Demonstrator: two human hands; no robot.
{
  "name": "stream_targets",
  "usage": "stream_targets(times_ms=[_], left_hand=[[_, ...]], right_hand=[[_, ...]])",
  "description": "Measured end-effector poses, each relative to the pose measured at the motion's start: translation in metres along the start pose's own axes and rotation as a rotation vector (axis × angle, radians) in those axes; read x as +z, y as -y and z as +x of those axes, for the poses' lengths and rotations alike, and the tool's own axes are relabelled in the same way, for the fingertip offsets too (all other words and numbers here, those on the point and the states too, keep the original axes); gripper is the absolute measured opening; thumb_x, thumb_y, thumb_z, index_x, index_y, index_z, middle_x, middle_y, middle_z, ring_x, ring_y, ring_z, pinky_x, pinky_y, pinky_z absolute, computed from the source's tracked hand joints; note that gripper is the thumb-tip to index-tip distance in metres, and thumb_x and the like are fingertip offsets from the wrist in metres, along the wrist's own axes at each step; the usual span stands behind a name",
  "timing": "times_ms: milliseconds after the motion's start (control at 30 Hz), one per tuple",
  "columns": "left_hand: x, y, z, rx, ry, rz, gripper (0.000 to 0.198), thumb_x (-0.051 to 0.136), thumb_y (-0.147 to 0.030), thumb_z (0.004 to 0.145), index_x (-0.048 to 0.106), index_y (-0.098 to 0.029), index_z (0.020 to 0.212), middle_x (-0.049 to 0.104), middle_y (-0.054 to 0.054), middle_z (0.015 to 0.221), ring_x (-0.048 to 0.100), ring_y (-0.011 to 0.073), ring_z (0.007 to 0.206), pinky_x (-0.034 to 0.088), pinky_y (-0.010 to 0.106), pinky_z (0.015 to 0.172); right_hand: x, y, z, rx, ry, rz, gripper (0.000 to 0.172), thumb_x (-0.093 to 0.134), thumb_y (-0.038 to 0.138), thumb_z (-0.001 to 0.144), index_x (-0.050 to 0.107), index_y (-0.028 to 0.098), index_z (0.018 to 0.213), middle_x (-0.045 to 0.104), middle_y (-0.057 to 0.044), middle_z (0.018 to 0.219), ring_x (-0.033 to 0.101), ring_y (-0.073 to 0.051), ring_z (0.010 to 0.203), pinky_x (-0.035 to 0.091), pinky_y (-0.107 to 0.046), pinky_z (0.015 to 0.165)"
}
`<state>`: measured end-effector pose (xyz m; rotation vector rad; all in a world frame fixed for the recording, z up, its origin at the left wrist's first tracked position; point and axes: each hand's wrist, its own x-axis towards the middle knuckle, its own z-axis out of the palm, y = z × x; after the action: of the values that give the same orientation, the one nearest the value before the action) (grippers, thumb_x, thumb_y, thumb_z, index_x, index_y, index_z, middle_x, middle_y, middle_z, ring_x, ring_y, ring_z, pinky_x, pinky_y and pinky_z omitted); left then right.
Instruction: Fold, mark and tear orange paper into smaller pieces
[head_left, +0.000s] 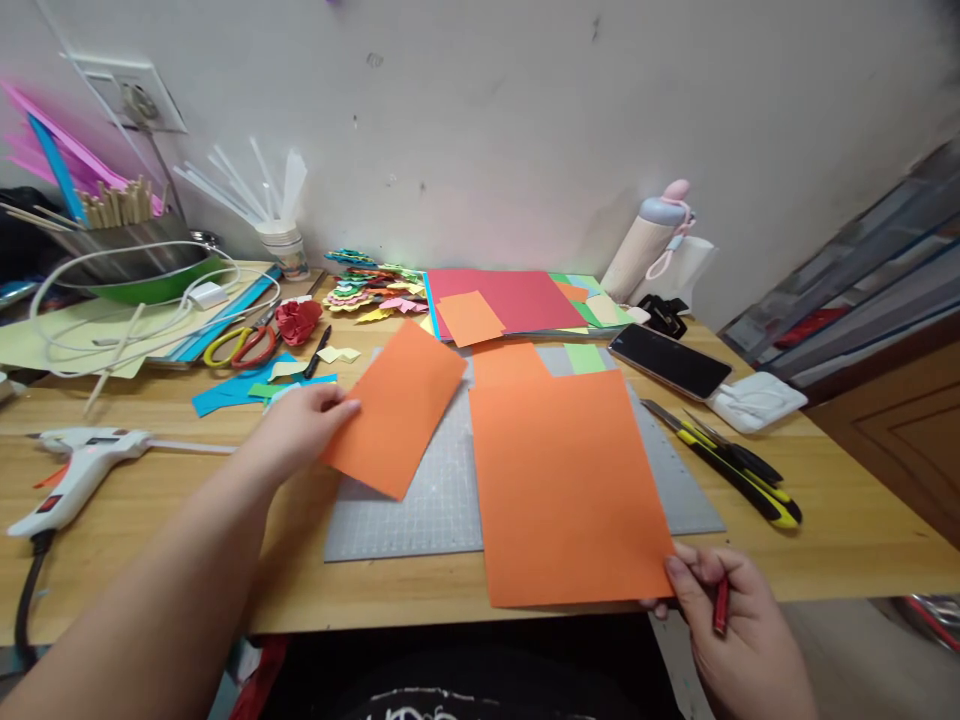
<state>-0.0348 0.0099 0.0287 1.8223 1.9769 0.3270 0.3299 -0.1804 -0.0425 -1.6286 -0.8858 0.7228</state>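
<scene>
My left hand [307,425] pinches the left edge of a smaller orange paper sheet [405,410], which is tilted over the left of the grey cutting mat [405,535]. Between the thumb and fingers of my right hand [735,610] is the lower right corner of a larger orange paper sheet [562,490]. A short red stick-like thing [721,605], perhaps a pen or pencil, is also tucked in the right hand's fingers. Behind the larger sheet, another orange piece [510,362] lies on the mat, partly covered.
To the right lie a yellow-black utility knife [739,475], scissors with dark handles and a phone [670,360]. At left are a white glue gun [82,470], scissors [240,345] and a red paper flower [298,321]. Coloured paper [517,295] is stacked by the wall, near a bottle [645,240].
</scene>
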Motion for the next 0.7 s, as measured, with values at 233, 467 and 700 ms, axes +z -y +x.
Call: stream_targets(times_ms=[233, 467, 700], left_hand=[[0.001, -0.013, 0.017, -0.004, -0.250, 0.017, 0.062, 0.054, -0.057, 0.074, 0.058, -0.015, 0.120, 0.064, 0.016, 0.112, 0.057, 0.0358, 0.104, 0.045, 0.041, 0.078], [0.049, -0.059, -0.068, 0.247, 0.172, -0.945, 0.074, 0.056, -0.055, 0.079, 0.034, -0.016, 0.138, 0.068, 0.010, 0.099, 0.064, 0.0234, 0.092, 0.049, 0.036, 0.080], [0.042, -0.045, -0.065, 0.256, -0.062, -1.113, 0.040, 0.060, -0.026, 0.080, 0.045, -0.021, 0.117, 0.061, -0.004, 0.069, 0.059, 0.0116, 0.057, 0.049, 0.026, 0.062]], right_hand=[[0.008, 0.007, 0.001, 0.058, 0.051, 0.073, 0.039, 0.070, 0.045, 0.074, 0.037, 0.024, 0.075, 0.053, 0.004, 0.076, 0.056, -0.012, 0.053, 0.050, -0.025, 0.049], [0.068, 0.026, 0.003, -0.080, 0.007, 0.383, 0.027, 0.067, 0.030, 0.081, 0.040, 0.024, 0.079, 0.043, 0.003, 0.081, 0.050, -0.012, 0.076, 0.049, -0.025, 0.071], [0.095, 0.042, 0.000, 0.105, 0.353, 0.643, 0.024, 0.066, 0.031, 0.082, 0.043, 0.025, 0.080, 0.054, 0.003, 0.084, 0.056, -0.012, 0.075, 0.049, -0.027, 0.069]])
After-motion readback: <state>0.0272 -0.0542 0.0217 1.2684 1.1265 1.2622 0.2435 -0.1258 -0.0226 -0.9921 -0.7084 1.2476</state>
